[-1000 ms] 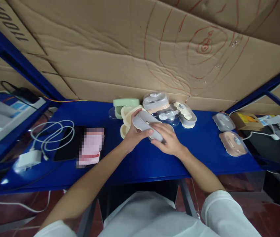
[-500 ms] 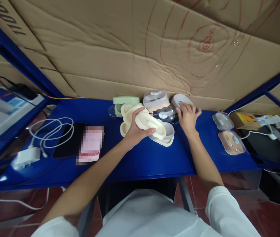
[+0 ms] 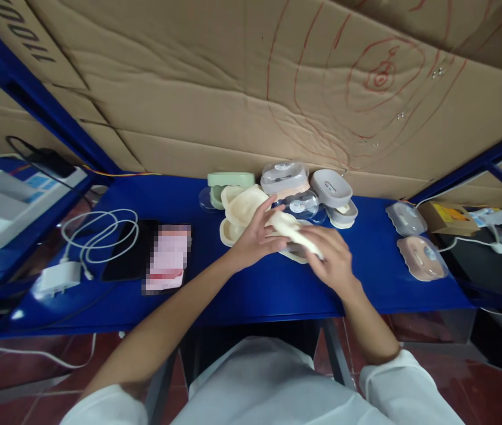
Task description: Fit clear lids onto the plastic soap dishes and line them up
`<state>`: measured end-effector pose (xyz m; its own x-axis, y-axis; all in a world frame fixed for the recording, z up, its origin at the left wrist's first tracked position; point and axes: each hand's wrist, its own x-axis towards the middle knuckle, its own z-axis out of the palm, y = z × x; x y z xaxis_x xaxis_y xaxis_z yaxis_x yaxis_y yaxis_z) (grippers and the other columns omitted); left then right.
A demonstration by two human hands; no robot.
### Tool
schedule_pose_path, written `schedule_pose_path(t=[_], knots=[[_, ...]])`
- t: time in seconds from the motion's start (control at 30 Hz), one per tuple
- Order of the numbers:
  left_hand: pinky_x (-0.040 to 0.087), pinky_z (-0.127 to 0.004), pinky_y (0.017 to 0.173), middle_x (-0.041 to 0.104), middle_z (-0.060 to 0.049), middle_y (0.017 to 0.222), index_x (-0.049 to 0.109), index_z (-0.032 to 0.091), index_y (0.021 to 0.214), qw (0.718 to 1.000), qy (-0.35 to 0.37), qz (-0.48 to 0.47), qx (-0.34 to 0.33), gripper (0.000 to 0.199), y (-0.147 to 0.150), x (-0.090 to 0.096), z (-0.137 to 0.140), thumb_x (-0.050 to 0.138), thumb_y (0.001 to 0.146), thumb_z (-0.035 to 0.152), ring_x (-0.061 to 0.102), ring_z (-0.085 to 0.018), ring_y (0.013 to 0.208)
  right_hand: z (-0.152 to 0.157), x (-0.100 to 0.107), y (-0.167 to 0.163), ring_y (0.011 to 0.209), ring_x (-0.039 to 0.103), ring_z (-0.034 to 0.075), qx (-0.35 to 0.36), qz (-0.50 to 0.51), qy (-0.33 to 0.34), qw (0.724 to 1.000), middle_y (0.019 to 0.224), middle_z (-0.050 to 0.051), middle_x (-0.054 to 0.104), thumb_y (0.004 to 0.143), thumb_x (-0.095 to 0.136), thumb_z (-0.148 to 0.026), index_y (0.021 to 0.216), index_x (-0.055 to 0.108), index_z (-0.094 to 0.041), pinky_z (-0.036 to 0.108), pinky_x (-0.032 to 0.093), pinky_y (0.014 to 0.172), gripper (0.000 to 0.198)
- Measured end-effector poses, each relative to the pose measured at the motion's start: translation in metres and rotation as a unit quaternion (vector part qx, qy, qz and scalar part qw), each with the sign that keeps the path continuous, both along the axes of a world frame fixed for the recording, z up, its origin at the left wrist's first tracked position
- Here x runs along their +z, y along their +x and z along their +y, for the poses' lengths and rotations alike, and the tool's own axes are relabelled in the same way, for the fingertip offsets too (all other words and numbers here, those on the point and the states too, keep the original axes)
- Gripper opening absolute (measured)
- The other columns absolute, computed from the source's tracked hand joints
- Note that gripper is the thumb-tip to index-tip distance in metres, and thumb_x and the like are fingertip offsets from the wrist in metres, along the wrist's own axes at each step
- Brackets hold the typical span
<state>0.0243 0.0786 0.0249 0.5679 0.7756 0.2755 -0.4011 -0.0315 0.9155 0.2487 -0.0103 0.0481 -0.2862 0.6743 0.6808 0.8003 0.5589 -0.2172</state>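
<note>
Both hands meet over the middle of the table around a cream plastic soap-dish part (image 3: 286, 227), which is smeared by motion. My left hand (image 3: 255, 239) has its thumb and fingers on the left side of it. My right hand (image 3: 332, 254) grips its right end, fingers folded over. Just behind my left hand lie cream soap-dish trays (image 3: 245, 208), one overlapping another. Beneath the held part, a grey and cream dish shows only in part. A grey soap dish (image 3: 332, 188) rests tilted on another grey dish (image 3: 343, 213) at the back right.
Along the back stand a green dish (image 3: 230, 180) and a clear-lidded soap box (image 3: 285, 179). Two lidded boxes, grey (image 3: 406, 218) and pink (image 3: 422, 258), sit at right. A phone (image 3: 169, 260), white charger (image 3: 60, 276) and coiled cable lie left. Cardboard (image 3: 189, 88) walls the back.
My right hand has left the grey dish at the back and come forward to the cream part. That part has turned between my hands. The view has shifted slightly.
</note>
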Motion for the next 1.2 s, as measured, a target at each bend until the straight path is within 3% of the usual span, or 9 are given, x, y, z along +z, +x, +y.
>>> schedule_pose_path(t=[0.17,0.33,0.43,0.53,0.6,0.77,0.97,1.07,1.2], knots=[[0.065,-0.035,0.089,0.043,-0.011,0.162,0.046,0.041,0.154,0.996,0.034,0.042,0.074,0.071,0.004,0.0,-0.004,0.083,0.094,0.05,0.071,-0.02,0.111,-0.047,-0.047,0.051,0.118,0.073,0.032,-0.332,0.005,-0.037,0.943,0.128,0.016,0.077,0.108,0.055,-0.042,0.126,0.077,-0.02,0.05,0.054,0.105,0.036],[0.063,-0.029,0.079,0.048,-0.01,0.157,0.05,0.034,0.147,0.991,0.058,0.063,0.106,0.056,0.008,-0.004,-0.007,0.076,0.099,0.046,0.07,-0.017,0.104,-0.05,-0.059,0.072,0.162,0.038,0.035,-0.202,-0.081,-0.245,0.945,0.175,0.016,0.04,0.108,0.048,-0.061,0.171,0.035,-0.027,0.06,0.033,0.128,0.073],[0.062,-0.028,0.077,0.046,-0.01,0.16,0.051,0.033,0.144,0.987,0.077,0.064,0.127,0.051,0.011,-0.005,-0.008,0.075,0.099,0.04,0.069,-0.015,0.103,-0.052,-0.053,0.122,0.166,0.026,0.04,-0.304,-0.047,-0.188,0.933,0.18,0.019,0.027,0.107,0.045,-0.066,0.17,0.037,-0.026,0.071,0.023,0.129,0.075],[0.061,-0.027,0.076,0.049,-0.01,0.157,0.052,0.031,0.142,0.986,0.09,0.064,0.129,0.049,0.012,-0.005,-0.009,0.074,0.099,0.037,0.069,-0.015,0.101,-0.068,-0.055,0.199,0.16,0.026,0.056,-0.57,0.039,-0.075,0.817,0.174,0.035,0.026,0.089,0.064,-0.08,0.163,0.047,-0.016,0.082,0.022,0.119,0.099],[0.06,-0.027,0.077,0.052,-0.01,0.153,0.052,0.031,0.142,0.986,0.094,0.064,0.124,0.049,0.011,-0.004,-0.009,0.074,0.099,0.036,0.07,-0.015,0.1,-0.081,-0.062,0.241,0.151,0.038,0.062,-0.633,0.102,-0.078,0.764,0.167,0.038,0.037,0.078,0.073,-0.083,0.156,0.056,-0.018,0.086,0.027,0.111,0.103],[0.061,-0.032,0.086,0.058,-0.01,0.143,0.05,0.035,0.149,0.993,0.095,0.067,0.023,0.06,0.006,0.002,-0.014,0.079,0.097,0.035,0.072,-0.017,0.101,-0.096,-0.079,0.235,0.14,0.058,0.052,-0.55,0.157,-0.004,0.82,0.149,0.034,0.059,0.078,0.074,-0.084,0.147,0.066,-0.016,0.067,0.046,0.114,0.096],[0.06,-0.054,0.105,0.026,-0.015,0.176,0.03,0.047,0.167,0.989,0.072,0.058,-0.119,0.118,0.011,-0.002,-0.026,0.101,0.073,0.037,0.062,-0.038,0.138,-0.082,-0.063,0.056,0.152,0.051,0.042,-0.204,0.144,-0.021,0.968,0.164,0.02,0.052,0.096,0.073,-0.058,0.162,0.051,-0.026,0.067,0.046,0.121,0.076],[0.042,-0.063,0.125,0.035,-0.015,0.17,0.036,0.038,0.163,0.99,0.124,0.044,-0.056,0.12,0.013,-0.011,-0.022,0.105,0.065,0.039,0.046,-0.042,0.153,-0.068,-0.052,-0.012,0.154,0.049,0.04,-0.107,0.17,-0.066,0.977,0.167,0.017,0.048,0.101,0.066,-0.056,0.161,0.051,-0.03,0.063,0.048,0.121,0.067],[0.034,-0.063,0.13,0.044,-0.012,0.161,0.042,0.035,0.155,0.989,0.139,0.039,-0.02,0.113,0.009,-0.015,-0.009,0.106,0.063,0.041,0.045,-0.041,0.152,-0.056,-0.056,-0.017,0.156,0.048,0.035,-0.09,0.265,-0.096,0.955,0.167,0.018,0.046,0.113,0.041,-0.05,0.169,0.036,-0.028,0.059,0.048,0.122,0.06]])
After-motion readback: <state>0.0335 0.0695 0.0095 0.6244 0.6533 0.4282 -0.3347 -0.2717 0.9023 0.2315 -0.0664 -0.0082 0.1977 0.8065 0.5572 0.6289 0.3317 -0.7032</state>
